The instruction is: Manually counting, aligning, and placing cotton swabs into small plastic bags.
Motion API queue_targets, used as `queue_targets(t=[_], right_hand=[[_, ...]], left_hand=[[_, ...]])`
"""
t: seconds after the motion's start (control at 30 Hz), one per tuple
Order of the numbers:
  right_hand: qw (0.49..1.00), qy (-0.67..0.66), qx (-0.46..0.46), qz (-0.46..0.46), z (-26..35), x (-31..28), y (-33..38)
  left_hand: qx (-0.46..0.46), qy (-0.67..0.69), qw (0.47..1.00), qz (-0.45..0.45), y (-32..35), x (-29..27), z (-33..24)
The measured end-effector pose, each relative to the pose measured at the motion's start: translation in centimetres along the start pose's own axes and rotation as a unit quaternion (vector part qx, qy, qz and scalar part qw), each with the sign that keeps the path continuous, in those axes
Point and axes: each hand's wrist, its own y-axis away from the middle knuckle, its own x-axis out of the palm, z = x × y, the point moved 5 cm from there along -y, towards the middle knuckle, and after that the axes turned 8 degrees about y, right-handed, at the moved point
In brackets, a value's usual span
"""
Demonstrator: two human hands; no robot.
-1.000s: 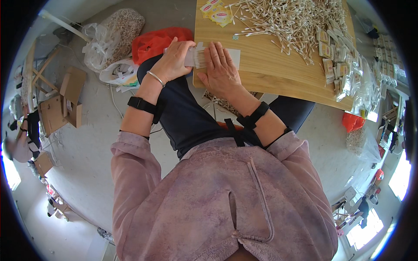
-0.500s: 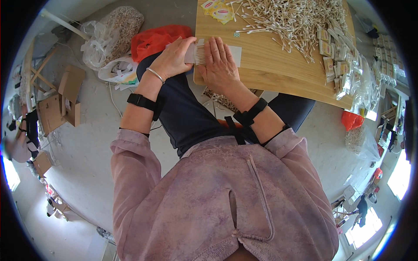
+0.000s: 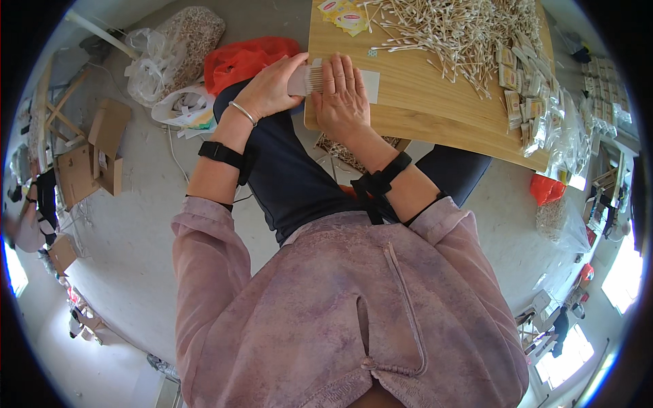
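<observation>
The right hand (image 3: 343, 95) lies flat near the front left corner of the wooden board (image 3: 422, 102), palm down, fingers straight and close together, pressing on a row of cotton swabs (image 3: 314, 78) that sits in a thin clear plastic bag (image 3: 367, 86). The bag juts out from under the fingertips on the right and runs left past the board's left edge. The left hand (image 3: 272, 88) meets it there, off the edge of the board, thumb and curled fingers pinching the bag's left end; how tightly they grip cannot be told. The two hands are just beside each other, with the swab row showing between them.

Beyond the hands, toward the far edge of the board, a big loose pile of cotton swabs (image 3: 456, 34) spreads over most of the width. At the far left corner lie a few small yellow and red packets (image 3: 343, 13). Along the right edge, filled small bags (image 3: 527, 95) are stacked in a heap.

Off the board's left edge, on the floor, sit a red plastic bag (image 3: 238, 58) and clear sacks (image 3: 177, 47).
</observation>
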Motion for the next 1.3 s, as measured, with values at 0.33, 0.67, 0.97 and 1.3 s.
queue_targets(t=[0.33, 0.67, 0.97, 1.3], right_hand=[[1.000, 0.006, 0.005, 0.012, 1.4, 0.4, -0.2], [0.998, -0.070, 0.001, -0.007, 1.4, 0.2, -0.2], [0.996, -0.088, 0.007, -0.004, 1.8, 0.5, -0.4], [0.995, -0.096, -0.010, 0.007, 3.2, 0.7, -0.6]], left_hand=[[-0.045, 0.002, 0.999, 0.028, 0.0, 0.5, 0.5], [-0.132, 0.269, 0.946, -0.127, 2.5, 1.6, 4.4], [-0.200, 0.463, 0.827, -0.249, 2.3, 5.7, 5.6], [-0.189, 0.460, 0.830, -0.253, 1.9, 6.0, 5.0]])
